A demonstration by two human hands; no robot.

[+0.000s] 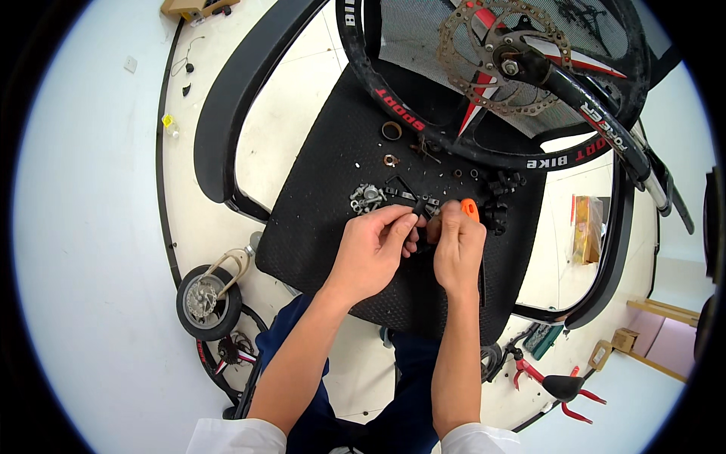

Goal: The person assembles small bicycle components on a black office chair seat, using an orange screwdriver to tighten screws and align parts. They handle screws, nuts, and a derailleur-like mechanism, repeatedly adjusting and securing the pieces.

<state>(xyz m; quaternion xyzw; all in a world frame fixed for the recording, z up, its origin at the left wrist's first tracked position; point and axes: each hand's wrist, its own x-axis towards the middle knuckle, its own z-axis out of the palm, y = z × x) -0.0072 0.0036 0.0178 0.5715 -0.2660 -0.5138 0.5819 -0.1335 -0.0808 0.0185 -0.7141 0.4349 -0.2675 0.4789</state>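
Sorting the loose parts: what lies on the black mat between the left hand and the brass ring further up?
Between the left hand and the brass ring, the head view shows silver bolts and a small copper-coloured washer.

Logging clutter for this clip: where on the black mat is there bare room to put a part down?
The black mat is bare along its left side, left of the pile of silver bolts, and along its near edge below both hands. It is crowded between the bolts, the brass ring and the black parts.
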